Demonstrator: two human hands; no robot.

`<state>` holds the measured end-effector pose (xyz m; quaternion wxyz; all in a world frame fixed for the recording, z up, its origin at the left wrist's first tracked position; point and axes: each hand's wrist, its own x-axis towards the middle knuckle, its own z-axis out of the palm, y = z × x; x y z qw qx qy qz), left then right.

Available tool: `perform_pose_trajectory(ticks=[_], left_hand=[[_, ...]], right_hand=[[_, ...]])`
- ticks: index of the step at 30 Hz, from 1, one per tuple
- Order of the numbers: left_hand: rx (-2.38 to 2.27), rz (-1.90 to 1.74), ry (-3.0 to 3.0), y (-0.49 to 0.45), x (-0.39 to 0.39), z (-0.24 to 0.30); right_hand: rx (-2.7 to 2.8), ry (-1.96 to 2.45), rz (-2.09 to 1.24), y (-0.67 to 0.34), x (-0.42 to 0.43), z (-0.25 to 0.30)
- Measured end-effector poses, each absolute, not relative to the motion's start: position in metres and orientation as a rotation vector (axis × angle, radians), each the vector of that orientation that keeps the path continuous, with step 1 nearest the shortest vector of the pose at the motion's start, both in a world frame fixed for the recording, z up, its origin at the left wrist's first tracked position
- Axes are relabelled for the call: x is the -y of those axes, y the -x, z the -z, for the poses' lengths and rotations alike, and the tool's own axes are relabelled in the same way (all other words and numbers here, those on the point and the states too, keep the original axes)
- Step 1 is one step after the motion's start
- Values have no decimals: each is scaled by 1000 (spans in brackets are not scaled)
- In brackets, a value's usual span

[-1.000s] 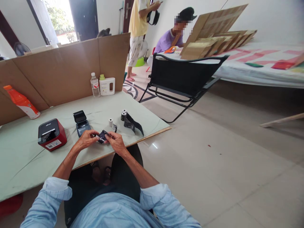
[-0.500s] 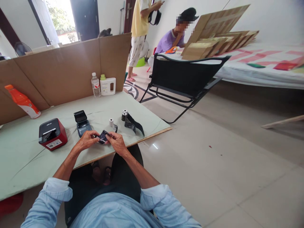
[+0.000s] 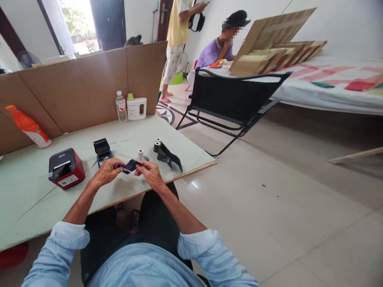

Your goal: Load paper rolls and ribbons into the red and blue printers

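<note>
Above the front of the table, my left hand (image 3: 108,171) and my right hand (image 3: 149,173) pinch a dark, shiny strip (image 3: 131,166) between them, one at each end. Behind my left hand is a small dark printer (image 3: 103,156) with its lid up, partly hidden by the fingers. A small white roll (image 3: 140,153) stands just beyond the strip. Farther right are two more rolls, the nearer one dark-sided (image 3: 156,146), with black strips (image 3: 169,155) trailing over the tabletop.
A red and black box-shaped device (image 3: 66,169) sits on the table (image 3: 26,199) at left. An orange bottle (image 3: 28,127), a water bottle (image 3: 121,107) and a white jug (image 3: 137,109) stand by the cardboard screen (image 3: 89,83). Beyond are a black folding chair (image 3: 233,95) and two people.
The strip has been raised slightly and stretched out flatter between my hands. My hands have moved a little farther apart, the left one now covering more of the small printer.
</note>
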<state>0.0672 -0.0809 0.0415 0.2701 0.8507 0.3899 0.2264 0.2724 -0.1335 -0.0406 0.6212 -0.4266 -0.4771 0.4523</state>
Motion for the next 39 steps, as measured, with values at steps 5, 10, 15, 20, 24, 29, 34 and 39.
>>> perform_pose_trajectory(ticks=[5,10,15,20,24,29,34,39], left_hand=[[-950,-627,-2504,-67,90,-40],[-938,-543,-2554,-71,92,-33],[-932,-505,-2627,-94,75,-46],[-927,-497,-2734,-121,51,-71],[-896,-551,-2790,-145,24,-90],[-896,-570,-2838,-184,-16,-93],[-1005,-289,-2838,-215,-36,-73],[-1092,-16,-2837,-218,-35,-57]], right_hand=[[1403,938,-789,-268,163,41],[1514,973,-678,-270,182,53],[1495,1060,-570,-284,172,50],[1490,1145,-479,-295,153,44],[1500,1219,-342,-305,132,36],[1465,1452,-192,-324,109,24],[1502,1826,-236,-333,106,19],[1564,2135,-376,-328,114,19]])
